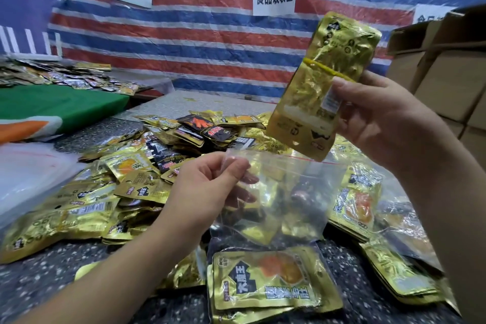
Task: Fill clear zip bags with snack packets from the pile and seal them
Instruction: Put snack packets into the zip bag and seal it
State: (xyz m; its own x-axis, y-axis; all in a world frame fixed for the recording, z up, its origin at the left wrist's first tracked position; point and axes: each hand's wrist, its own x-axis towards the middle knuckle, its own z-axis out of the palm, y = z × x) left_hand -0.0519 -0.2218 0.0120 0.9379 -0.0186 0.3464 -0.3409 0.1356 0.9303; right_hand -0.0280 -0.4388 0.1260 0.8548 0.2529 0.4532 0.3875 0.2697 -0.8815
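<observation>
My left hand (210, 187) pinches the top edge of a clear zip bag (286, 200), which hangs open in front of me above the table. My right hand (378, 118) grips a bundle of gold snack packets (323, 81) bound with a yellow rubber band, held upright just above the bag's mouth. A wide pile of gold and black snack packets (147, 166) covers the speckled table (52, 271) beneath both hands. One gold packet (271, 281) lies face up at the near edge.
A stack of clear bags (29, 173) lies at the left. Cardboard boxes (444, 71) stand at the right. A second table with a green cloth (57, 102) holds more packets (57, 76). A striped tarp (210, 34) with paper signs hangs behind.
</observation>
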